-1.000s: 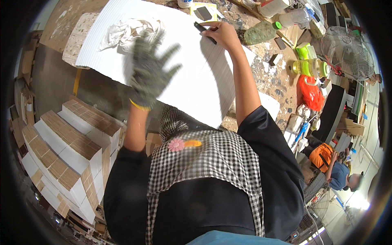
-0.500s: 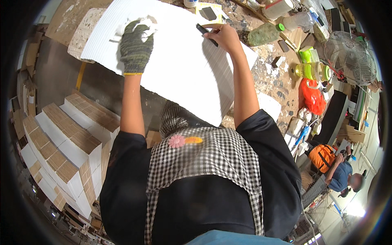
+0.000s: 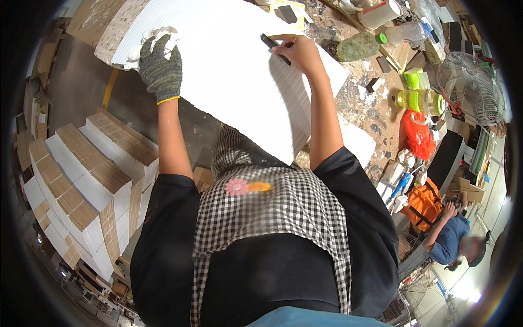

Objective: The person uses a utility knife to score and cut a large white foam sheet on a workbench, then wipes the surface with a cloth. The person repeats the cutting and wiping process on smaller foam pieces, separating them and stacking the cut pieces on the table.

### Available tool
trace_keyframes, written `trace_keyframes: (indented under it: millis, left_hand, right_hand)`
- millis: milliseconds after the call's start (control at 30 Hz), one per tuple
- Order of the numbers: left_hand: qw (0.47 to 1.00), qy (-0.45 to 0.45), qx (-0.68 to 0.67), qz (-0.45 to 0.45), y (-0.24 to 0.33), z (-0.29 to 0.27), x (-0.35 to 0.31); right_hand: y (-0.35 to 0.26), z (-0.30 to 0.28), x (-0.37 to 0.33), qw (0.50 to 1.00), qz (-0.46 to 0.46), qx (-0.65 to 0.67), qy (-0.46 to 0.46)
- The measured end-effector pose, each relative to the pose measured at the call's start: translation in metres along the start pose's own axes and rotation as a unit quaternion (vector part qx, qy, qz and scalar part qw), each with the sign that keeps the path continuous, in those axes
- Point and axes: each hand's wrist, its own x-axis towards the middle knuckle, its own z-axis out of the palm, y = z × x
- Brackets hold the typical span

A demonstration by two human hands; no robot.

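Note:
A broad white ridged board or stack of strips (image 3: 229, 60) lies slantwise on the worktable. My left hand (image 3: 162, 72), in a dark green knitted glove with a yellow cuff, is closed over a crumpled white cloth (image 3: 170, 36) at the board's left edge. Its fingers curl onto the cloth, which partly spreads beyond them. My bare right hand (image 3: 303, 53) pinches a slim black tool (image 3: 267, 40) over the board's right part; its exact kind is unclear. A dark block (image 3: 288, 14) rests on a yellow-edged sheet just beyond that hand.
The paint-spotted worktable (image 3: 357, 109) holds a green-capped bottle (image 3: 357, 48), a yellow-green jar (image 3: 417, 101), a red plastic bag (image 3: 418, 136) and a fan (image 3: 471, 87). Stacked white-and-brown panels (image 3: 92, 169) stand at left. Another person (image 3: 455, 234) is at far right beside an orange bag (image 3: 425, 204).
My left hand has slid the white cloth leftward across the board to its left edge. My right hand keeps the black tool in nearly the same place. The person at right has shifted slightly.

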Motion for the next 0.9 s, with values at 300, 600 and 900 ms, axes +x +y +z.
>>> trace_keyframes:
  millis: [300, 600, 900]
  left_hand:
    - [1.000, 0.017, -0.011, 0.006, 0.000, 0.005, -0.003]
    - [0.999, 0.035, -0.023, 0.004, -0.004, 0.010, -0.008]
    - [0.998, 0.028, -0.047, 0.013, -0.003, 0.015, -0.009]
  right_hand:
    - [0.002, 0.006, -0.015, 1.000, 0.003, 0.013, 0.028]
    - [0.008, 0.000, -0.051, 0.986, -0.092, 0.134, -0.048]
    - [0.074, -0.075, -0.129, 0.980, 0.064, 0.178, 0.061]
